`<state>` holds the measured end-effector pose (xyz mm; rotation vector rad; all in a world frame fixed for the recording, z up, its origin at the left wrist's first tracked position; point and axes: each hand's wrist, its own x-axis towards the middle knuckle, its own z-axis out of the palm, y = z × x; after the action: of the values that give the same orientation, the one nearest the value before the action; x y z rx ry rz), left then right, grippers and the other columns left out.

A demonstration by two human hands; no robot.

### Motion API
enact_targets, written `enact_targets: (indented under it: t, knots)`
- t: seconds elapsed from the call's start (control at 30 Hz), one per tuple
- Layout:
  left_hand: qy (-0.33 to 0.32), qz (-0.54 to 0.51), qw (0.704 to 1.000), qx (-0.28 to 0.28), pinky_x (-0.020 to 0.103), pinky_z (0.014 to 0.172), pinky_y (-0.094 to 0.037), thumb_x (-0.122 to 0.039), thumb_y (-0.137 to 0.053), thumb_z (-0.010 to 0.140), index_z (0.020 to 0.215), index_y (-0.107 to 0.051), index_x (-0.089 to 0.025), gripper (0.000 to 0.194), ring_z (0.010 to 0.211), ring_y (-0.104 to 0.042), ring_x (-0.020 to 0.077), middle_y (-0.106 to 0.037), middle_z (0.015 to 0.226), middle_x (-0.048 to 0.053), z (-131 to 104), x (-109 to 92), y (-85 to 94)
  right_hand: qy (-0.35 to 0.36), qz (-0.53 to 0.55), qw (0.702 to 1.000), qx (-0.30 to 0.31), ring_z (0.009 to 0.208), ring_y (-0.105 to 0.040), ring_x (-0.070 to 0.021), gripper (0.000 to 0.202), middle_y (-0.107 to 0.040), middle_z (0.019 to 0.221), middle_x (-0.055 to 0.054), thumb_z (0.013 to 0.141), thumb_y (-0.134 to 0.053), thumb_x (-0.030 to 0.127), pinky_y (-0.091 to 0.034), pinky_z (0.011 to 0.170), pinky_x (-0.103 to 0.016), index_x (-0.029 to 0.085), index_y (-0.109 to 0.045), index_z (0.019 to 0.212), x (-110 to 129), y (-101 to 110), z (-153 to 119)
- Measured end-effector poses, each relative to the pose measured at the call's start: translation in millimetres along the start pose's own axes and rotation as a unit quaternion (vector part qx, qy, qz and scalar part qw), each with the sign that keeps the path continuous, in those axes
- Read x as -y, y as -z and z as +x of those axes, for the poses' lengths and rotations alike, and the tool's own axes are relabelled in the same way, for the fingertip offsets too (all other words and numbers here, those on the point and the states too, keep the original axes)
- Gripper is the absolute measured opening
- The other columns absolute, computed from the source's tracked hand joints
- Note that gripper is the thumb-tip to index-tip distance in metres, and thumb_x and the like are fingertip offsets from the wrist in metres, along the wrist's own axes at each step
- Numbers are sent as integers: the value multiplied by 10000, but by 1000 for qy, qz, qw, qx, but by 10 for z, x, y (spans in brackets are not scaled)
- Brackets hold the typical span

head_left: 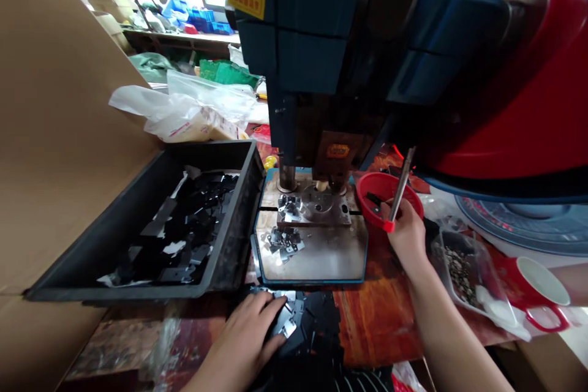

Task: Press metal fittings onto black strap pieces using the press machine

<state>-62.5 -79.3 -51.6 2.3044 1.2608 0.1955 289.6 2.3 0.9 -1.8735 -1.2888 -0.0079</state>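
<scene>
My left hand [250,334] lies over a pile of small dark and shiny flat metal pieces [305,324] at the table's front edge, thumb and forefinger apart. Shiny pieces show between those fingertips. My right hand [408,229] is closed around a slim metal rod with a red end [401,187], at the rim of a red plastic basket [416,196]. Dark pieces lie in that basket. Between my hands stands a blue press [303,30]. Small metal pieces [282,244] are heaped on its bed plate [331,257], and more rest on the die block [316,211].
A black bin [229,226] of dark scrap stands left, beside a tall cardboard sheet [59,122]. On the right are the press's big red wheel cover [514,92], a clear tub of small parts [459,269] and a red mug [533,288]. Plastic bags [184,104] lie behind the bin.
</scene>
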Motion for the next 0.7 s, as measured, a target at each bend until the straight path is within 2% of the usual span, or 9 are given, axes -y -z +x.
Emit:
enact_targets:
  t: [0.03,0.1,0.13,0.2,0.27,0.37,0.47,0.6,0.7]
  knots:
    - [-2,1,1000,-2,382,848,-488,-262,-608,779,1209,-546,-287,435,997,-587,246,-594,1108,64,23,-6,-4,16,-14,1000,-11,710,-578,-215,281,-648,785,-65,821,-545,442,-428,654,-318,180,-621,890,10,12,-70]
    - [-13,8,1000,-12,374,827,-495,-252,-605,775,1175,-570,-289,403,976,-602,248,-612,1081,59,59,-20,-11,66,-8,998,13,778,-590,-229,244,-652,828,-80,859,-515,400,-444,698,-334,193,-634,908,143,-50,-253]
    - [-19,14,1000,-14,374,817,-499,-241,-605,770,1162,-578,-290,396,964,-610,249,-622,1068,57,72,-28,-14,102,7,992,68,774,-594,-217,224,-656,817,-72,886,-486,367,-449,704,-327,209,-644,891,251,-116,-355]
    - [-28,22,999,-14,374,798,-505,-211,-598,759,1144,-588,-292,394,941,-624,251,-638,1042,51,86,-51,-15,217,4,952,216,809,-590,-212,220,-664,847,-58,913,-458,321,-453,731,-328,251,-667,915,493,-279,-542]
    - [-33,24,999,-18,361,773,-510,-180,-581,752,1128,-595,-287,392,909,-632,244,-647,1009,45,86,-76,0,254,-28,934,248,825,-573,-221,195,-658,844,-55,908,-488,313,-449,728,-332,265,-675,936,695,-430,-666]
    - [-38,11,998,-39,344,790,-502,-187,-577,758,1152,-580,-291,408,922,-620,230,-632,1039,46,50,-89,51,259,-77,934,236,811,-550,-221,161,-642,816,-57,893,-527,294,-436,726,-333,250,-680,866,833,-558,-718]
    - [-19,10,999,-37,377,841,-489,-235,-635,731,1202,-545,-327,488,1011,-588,252,-594,1136,44,-30,-40,96,260,-86,932,238,793,-541,-218,182,-632,801,-62,898,-514,253,-423,730,-339,224,-665,800,829,-557,-685]
    - [-14,34,999,-38,412,826,-504,-278,-694,688,1249,-514,-359,594,1068,-569,290,-561,1232,55,-152,88,77,226,4,950,215,808,-543,-206,191,-636,829,-52,915,-480,236,-419,769,-341,210,-640,815,826,-469,-544]
    - [-44,54,995,-71,432,849,-506,-353,-649,767,1276,-497,-349,531,1117,-550,295,-544,1286,76,-209,154,23,197,56,966,159,834,-538,-208,195,-624,844,-54,917,-467,254,-412,803,-349,201,-636,835,872,-481,-318]
